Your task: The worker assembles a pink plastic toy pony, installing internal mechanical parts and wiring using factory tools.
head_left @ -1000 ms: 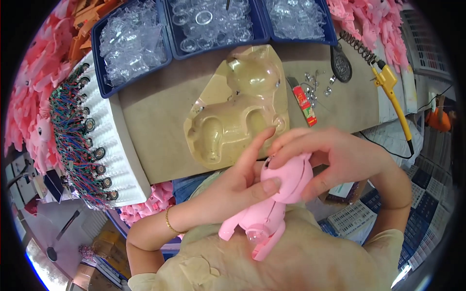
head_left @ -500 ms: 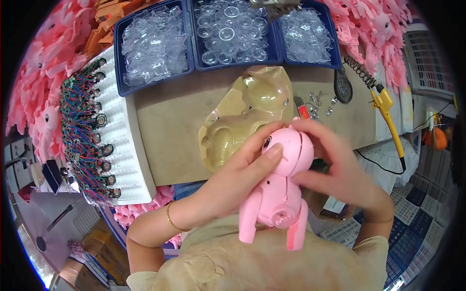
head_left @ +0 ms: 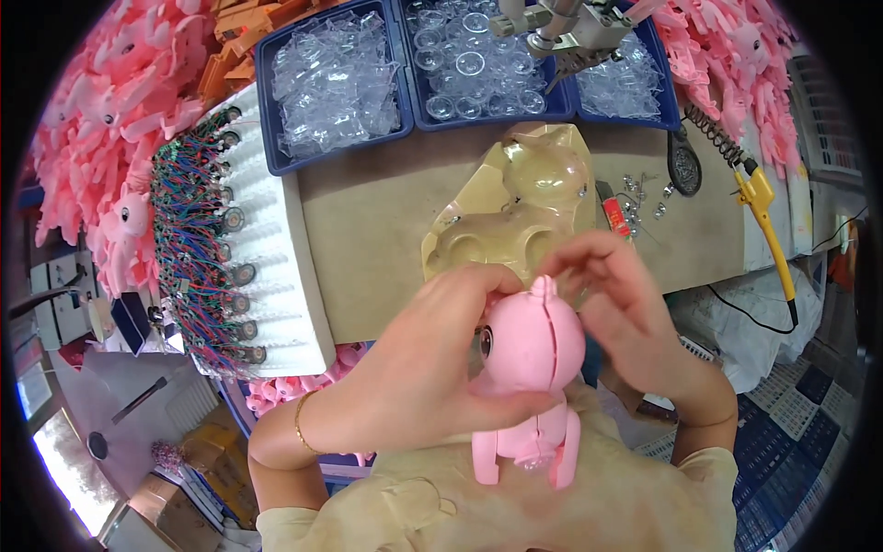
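Observation:
A pink toy animal (head_left: 532, 354) stands upright in front of my chest, with a seam running down its head and a clear round piece low on its body. My left hand (head_left: 432, 359) is wrapped around its neck and side, thumb across the front below the head. To the right of the toy's head, my right hand (head_left: 630, 317) is raised with bent, parted fingers and holds nothing visible. Just beyond the hands, an amber plastic mould (head_left: 547, 179) with rounded hollows lies on the table. A red-handled cutter (head_left: 613, 213) rests beside small shiny metal parts (head_left: 636, 195).
Blue bins (head_left: 411, 83) of clear plastic pieces line the back, under a metal machine head (head_left: 579, 37). Left is a white foam tray (head_left: 299, 285) with wired round speakers (head_left: 235, 221). A yellow tool (head_left: 762, 198) hangs right on a coil spring. Pink toy parts (head_left: 120, 101) are heaped far left.
The toy has turned more upright and come slightly lower. My left hand has shifted from its face to its neck. My right hand has moved off the toy's side.

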Demonstrator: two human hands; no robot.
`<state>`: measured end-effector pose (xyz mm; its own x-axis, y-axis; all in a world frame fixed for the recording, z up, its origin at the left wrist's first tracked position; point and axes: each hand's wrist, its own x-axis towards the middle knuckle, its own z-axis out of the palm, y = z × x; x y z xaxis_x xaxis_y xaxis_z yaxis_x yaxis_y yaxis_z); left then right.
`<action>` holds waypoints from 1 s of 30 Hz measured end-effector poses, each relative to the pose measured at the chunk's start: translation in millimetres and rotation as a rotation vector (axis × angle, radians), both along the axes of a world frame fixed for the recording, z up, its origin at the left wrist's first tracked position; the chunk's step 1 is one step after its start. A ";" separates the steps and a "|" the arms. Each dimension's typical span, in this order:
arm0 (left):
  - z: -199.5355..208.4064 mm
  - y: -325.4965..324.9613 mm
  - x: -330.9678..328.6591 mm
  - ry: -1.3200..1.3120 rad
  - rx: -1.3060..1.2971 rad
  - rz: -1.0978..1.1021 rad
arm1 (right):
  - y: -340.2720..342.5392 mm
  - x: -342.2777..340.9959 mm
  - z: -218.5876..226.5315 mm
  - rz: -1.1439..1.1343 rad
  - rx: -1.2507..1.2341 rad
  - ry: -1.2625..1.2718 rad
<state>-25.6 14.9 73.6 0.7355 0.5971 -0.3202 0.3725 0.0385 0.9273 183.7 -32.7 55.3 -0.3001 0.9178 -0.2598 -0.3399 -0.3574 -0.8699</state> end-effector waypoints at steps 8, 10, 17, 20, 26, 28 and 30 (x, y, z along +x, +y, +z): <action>-6.3 0.9 2.6 -0.177 -0.305 0.099 | 15.6 -1.7 -3.7 0.266 0.202 -0.421; -6.6 2.0 6.6 -0.280 -0.526 0.212 | 14.9 -6.9 -2.1 0.283 0.196 -0.391; -10.4 0.6 18.2 -0.521 -0.771 0.264 | 5.4 -23.0 5.1 0.060 -0.055 -0.021; -27.2 -7.3 20.7 -0.707 -0.999 0.369 | 2.1 -18.0 -5.0 0.035 -0.156 0.072; -36.8 -14.9 29.3 -0.856 -1.198 0.523 | 5.0 -17.8 -5.6 0.008 -0.167 0.049; -37.9 -17.1 32.0 -0.861 -1.214 0.587 | 8.3 -19.0 -3.2 0.006 -0.169 -0.005; -32.3 -17.3 35.2 -0.826 -1.236 0.680 | 9.1 -17.6 -3.4 0.032 -0.112 -0.105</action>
<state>9.6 -2.4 41.3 0.6641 0.5580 -0.4976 -0.5752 0.8065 0.1368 166.1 -23.6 51.9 -0.2948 0.8716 -0.3918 -0.2359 -0.4637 -0.8540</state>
